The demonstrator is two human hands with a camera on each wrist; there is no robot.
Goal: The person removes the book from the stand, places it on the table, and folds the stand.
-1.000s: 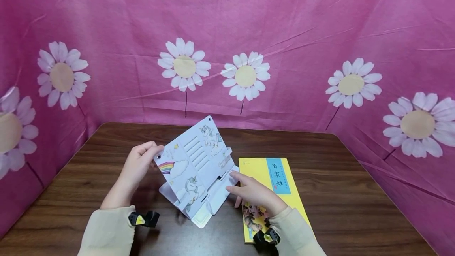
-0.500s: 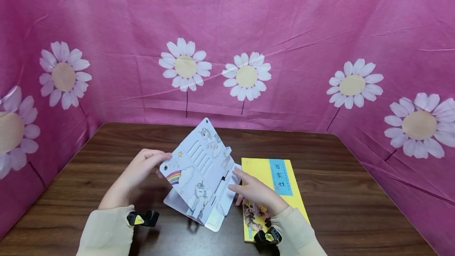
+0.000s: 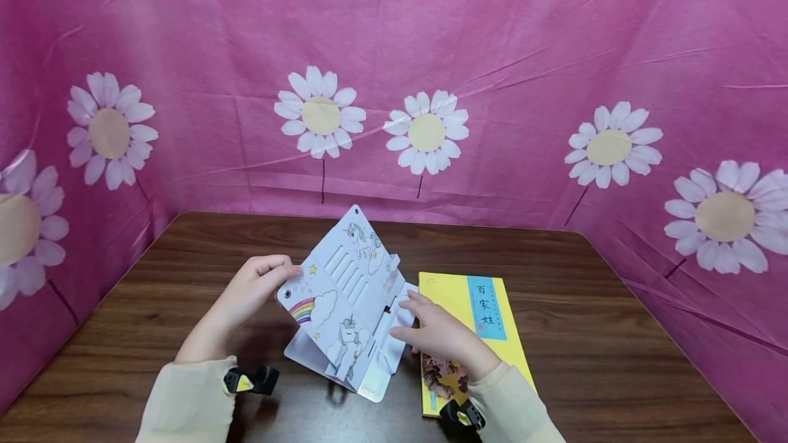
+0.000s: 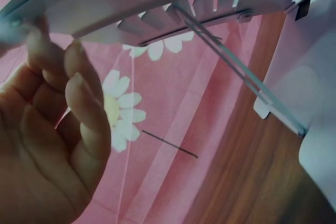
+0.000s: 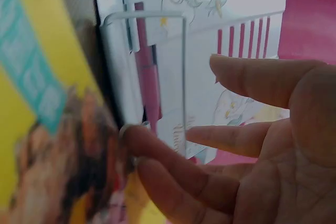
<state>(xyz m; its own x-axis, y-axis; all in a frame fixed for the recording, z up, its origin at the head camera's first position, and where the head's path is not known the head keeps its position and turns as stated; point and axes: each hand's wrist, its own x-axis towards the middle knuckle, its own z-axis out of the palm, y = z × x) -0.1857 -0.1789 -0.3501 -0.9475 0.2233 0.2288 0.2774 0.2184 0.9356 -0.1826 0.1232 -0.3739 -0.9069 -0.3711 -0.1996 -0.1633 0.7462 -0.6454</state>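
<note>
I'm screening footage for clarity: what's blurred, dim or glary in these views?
Head: mostly crisp, with pale sheen on the near table. Left wrist: dim, with the left hand blurred at the far-left edge. Right wrist: the yellow book is out of focus; the white stand looks washed out near the picture's top.

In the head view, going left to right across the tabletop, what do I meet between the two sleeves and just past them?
Left hand → white unicorn-print stand → yellow book. The right hand overlaps the stand and book, so it is left out.
</note>
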